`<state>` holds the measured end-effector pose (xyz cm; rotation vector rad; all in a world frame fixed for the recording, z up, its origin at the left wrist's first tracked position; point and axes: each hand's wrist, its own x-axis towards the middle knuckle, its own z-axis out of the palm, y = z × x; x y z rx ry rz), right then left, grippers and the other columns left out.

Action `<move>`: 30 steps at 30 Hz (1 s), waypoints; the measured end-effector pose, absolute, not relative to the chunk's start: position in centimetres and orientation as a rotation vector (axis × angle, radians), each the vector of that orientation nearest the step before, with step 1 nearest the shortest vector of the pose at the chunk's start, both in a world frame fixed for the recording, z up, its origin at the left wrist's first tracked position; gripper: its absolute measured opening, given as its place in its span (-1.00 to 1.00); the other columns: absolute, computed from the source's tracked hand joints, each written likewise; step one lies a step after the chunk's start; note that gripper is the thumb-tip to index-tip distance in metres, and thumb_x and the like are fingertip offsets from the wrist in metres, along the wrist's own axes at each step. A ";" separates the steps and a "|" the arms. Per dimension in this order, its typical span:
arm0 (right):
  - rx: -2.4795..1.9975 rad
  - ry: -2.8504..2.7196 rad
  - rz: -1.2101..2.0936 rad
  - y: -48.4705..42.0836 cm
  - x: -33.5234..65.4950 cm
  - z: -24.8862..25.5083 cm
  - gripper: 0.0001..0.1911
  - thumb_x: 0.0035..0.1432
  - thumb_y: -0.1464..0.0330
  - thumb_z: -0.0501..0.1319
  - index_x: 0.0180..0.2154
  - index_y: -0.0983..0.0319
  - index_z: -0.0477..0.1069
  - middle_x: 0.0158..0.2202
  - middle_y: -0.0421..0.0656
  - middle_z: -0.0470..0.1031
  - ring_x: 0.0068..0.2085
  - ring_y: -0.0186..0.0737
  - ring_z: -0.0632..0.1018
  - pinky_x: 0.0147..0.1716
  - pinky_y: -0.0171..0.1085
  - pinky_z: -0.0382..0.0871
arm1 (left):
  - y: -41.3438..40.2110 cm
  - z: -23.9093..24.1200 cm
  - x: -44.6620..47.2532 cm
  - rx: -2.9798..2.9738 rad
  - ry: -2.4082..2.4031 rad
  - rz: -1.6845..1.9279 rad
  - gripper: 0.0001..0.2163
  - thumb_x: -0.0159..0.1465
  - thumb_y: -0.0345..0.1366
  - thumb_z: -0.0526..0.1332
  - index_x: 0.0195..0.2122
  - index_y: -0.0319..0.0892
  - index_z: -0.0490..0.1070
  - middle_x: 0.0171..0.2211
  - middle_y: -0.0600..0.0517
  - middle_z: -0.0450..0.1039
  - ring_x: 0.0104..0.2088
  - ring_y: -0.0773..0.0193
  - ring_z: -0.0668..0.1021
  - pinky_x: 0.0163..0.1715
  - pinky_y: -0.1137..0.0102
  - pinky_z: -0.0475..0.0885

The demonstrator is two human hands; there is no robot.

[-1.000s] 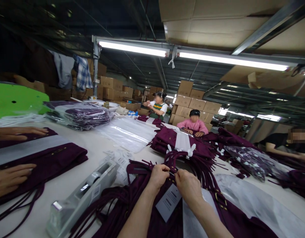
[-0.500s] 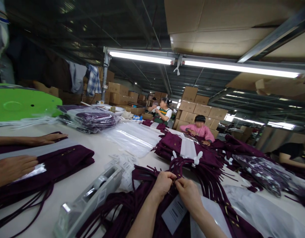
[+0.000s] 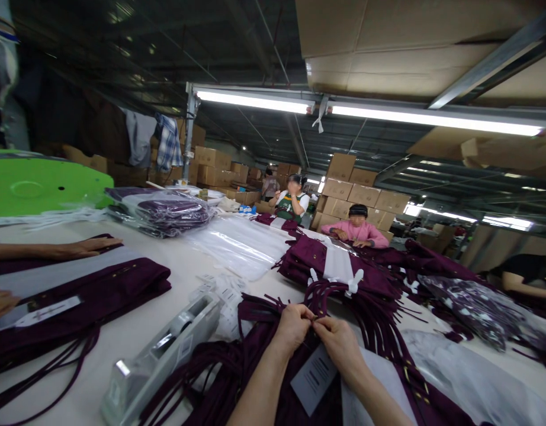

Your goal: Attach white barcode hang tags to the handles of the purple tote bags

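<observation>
My left hand (image 3: 294,326) is closed in a pinch over a folded purple cloth piece (image 3: 255,361) with long straps. My right hand (image 3: 337,343) pinches close beside it, fingertips almost touching the left ones. What lies between the fingertips is small and dark; I cannot make it out. Just below them a printed grey-white tag (image 3: 312,378) rests tilted on the cloth. Purple straps (image 3: 371,322) with brass-coloured metal bits fan out behind and right of my hands. Beyond lies a stack of folded purple pieces (image 3: 308,257) with white paper bands and white ties.
A tape dispenser (image 3: 166,349) stands left of my forearms, beside loose printed labels (image 3: 224,299). Clear plastic bags (image 3: 241,245) and bagged purple goods (image 3: 161,210) lie farther back. At left, a co-worker's hands (image 3: 84,247) rest on another purple piece. Other people sit across the table.
My hands stay pinched in nearly the same place. The co-worker's nearer hand at left has drawn back leftward, uncovering a white label. Across the table, the person in pink has brought one hand inward.
</observation>
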<state>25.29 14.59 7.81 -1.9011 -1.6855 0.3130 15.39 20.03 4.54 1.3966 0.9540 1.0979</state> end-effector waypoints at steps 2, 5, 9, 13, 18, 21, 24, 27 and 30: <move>-1.889 -1.701 0.353 14.5 25.3 8.1 -0.73 0.02 0.38 0.02 -0.56 0.25 0.44 -0.58 -0.21 0.42 -0.49 -0.27 0.41 -0.54 -0.37 0.11 | 20.2 4.3 15.4 1.397 0.971 1.135 -0.80 -0.16 -0.59 0.05 -0.63 -0.24 0.41 -0.63 0.11 0.37 -0.53 0.39 0.37 -0.43 0.50 0.27; -1.934 -1.672 0.446 14.4 25.4 8.7 -0.74 0.03 0.41 0.01 -0.48 0.26 0.46 -0.61 -0.22 0.41 -0.56 -0.31 0.40 -0.57 -0.39 0.14 | 20.5 4.0 15.5 1.350 0.982 1.188 -0.81 -0.16 -0.59 0.05 -0.60 -0.24 0.38 -0.63 0.12 0.34 -0.54 0.40 0.36 -0.45 0.50 0.26; -1.939 -1.682 0.305 14.2 25.4 9.4 -0.76 0.04 0.45 0.03 -0.36 0.26 0.48 -0.42 -0.16 0.49 -0.36 -0.25 0.47 -0.36 -0.37 0.25 | 20.6 4.1 15.3 1.239 0.953 1.261 -0.83 -0.09 -0.54 0.04 -0.49 -0.25 0.36 -0.60 0.13 0.31 -0.60 0.45 0.31 -0.55 0.54 0.23; -1.962 -1.738 0.174 14.5 25.1 9.8 -0.75 0.07 0.45 0.04 -0.30 0.26 0.49 -0.30 -0.12 0.48 -0.23 -0.22 0.46 -0.23 -0.35 0.23 | 20.2 4.9 14.9 1.159 0.893 1.311 -0.85 -0.06 -0.47 0.05 -0.45 -0.26 0.35 -0.59 0.14 0.31 -0.61 0.48 0.29 -0.58 0.56 0.21; -1.908 -1.801 0.243 15.6 24.7 9.3 -0.77 0.05 0.46 0.08 -0.29 0.26 0.49 -0.32 -0.12 0.45 -0.25 -0.22 0.45 -0.26 -0.35 0.22 | 19.9 5.5 14.5 1.090 0.817 1.355 -0.85 -0.10 -0.45 0.08 -0.47 -0.26 0.34 -0.58 0.14 0.34 -0.60 0.48 0.32 -0.57 0.56 0.22; -1.862 -1.813 0.274 16.2 24.5 9.0 -0.79 0.04 0.45 0.09 -0.33 0.25 0.49 -0.36 -0.14 0.46 -0.29 -0.24 0.45 -0.28 -0.36 0.21 | 20.0 5.3 14.5 1.068 0.784 1.385 -0.87 -0.11 -0.46 0.10 -0.49 -0.25 0.35 -0.61 0.15 0.32 -0.60 0.47 0.33 -0.56 0.55 0.24; -1.844 -1.791 0.283 16.4 24.4 8.9 -0.79 0.06 0.42 0.08 -0.35 0.26 0.48 -0.38 -0.16 0.47 -0.31 -0.25 0.45 -0.32 -0.37 0.21 | 20.2 4.9 14.6 1.099 0.787 1.403 -0.88 -0.09 -0.47 0.10 -0.49 -0.25 0.35 -0.61 0.15 0.32 -0.59 0.47 0.33 -0.54 0.55 0.26; -1.845 -1.777 0.280 16.5 24.4 8.8 -0.78 0.06 0.42 0.05 -0.37 0.26 0.47 -0.41 -0.17 0.47 -0.32 -0.24 0.44 -0.35 -0.37 0.21 | 20.5 4.5 14.7 1.139 0.817 1.404 -0.87 -0.08 -0.48 0.09 -0.48 -0.25 0.35 -0.58 0.14 0.34 -0.57 0.46 0.34 -0.51 0.54 0.28; -1.845 -1.783 0.275 16.4 24.6 8.8 -0.78 0.05 0.45 0.04 -0.40 0.27 0.46 -0.42 -0.17 0.46 -0.34 -0.25 0.44 -0.36 -0.37 0.20 | 20.6 4.3 14.8 1.227 0.878 1.395 -0.87 -0.06 -0.50 0.08 -0.48 -0.24 0.36 -0.55 0.11 0.36 -0.52 0.42 0.38 -0.47 0.53 0.30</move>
